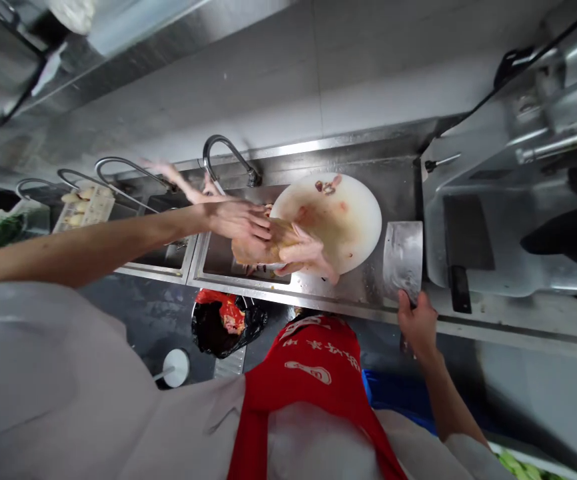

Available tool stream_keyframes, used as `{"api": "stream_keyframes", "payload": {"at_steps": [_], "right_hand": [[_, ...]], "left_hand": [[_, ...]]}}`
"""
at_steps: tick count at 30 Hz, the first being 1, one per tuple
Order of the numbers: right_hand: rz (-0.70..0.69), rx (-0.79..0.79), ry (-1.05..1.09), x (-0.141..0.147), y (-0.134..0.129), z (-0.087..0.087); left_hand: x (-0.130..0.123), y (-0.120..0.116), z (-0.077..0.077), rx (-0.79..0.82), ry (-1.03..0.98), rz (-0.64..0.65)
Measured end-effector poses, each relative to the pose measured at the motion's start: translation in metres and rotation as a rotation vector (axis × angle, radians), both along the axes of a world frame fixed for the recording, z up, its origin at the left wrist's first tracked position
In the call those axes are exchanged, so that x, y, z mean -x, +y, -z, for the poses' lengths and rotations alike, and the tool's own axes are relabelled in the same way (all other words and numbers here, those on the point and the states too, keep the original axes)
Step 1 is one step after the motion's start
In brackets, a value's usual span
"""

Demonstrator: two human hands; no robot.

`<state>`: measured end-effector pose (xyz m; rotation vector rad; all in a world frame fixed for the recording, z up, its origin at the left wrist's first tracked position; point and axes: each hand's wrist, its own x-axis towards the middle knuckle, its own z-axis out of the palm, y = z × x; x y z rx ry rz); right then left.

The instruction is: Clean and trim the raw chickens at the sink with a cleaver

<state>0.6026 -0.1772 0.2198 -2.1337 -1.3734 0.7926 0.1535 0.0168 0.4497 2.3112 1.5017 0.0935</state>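
Note:
A raw plucked whole bird, likely a chicken, lies across the near left edge of a round white cutting board and over the sink rim. My left hand grips its body, fingers bent over the top. Pale legs and feet stretch out beyond my wrist toward the faucets, blurred. Well to the right, my right hand is closed around the handle of a broad cleaver. Its wet blade rests flat on or just over the steel counter, apart from the board. Small dark red organ pieces sit at the board's far side.
Left of the board are steel sinks with curved faucets. A second cleaver lies on the right-hand surface. Below the counter stands a bin with a black bag. An egg tray is at the far left.

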Motion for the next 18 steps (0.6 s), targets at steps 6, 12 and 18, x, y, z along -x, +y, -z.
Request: {"api": "stream_keyframes", "payload": {"at_steps": [6, 12, 18], "right_hand": [[0.024, 0.022, 0.018, -0.008, -0.021, -0.004], [0.024, 0.046, 0.054, -0.008, -0.035, 0.002], [0.025, 0.037, 0.084, 0.003, -0.03, 0.016]], "left_hand": [[-0.061, 0.015, -0.003, 0.507, -0.078, 0.06], [-0.062, 0.011, -0.049, 0.384, 0.011, 0.15], [-0.016, -0.005, -0.05, 0.144, -0.308, -0.038]]}}
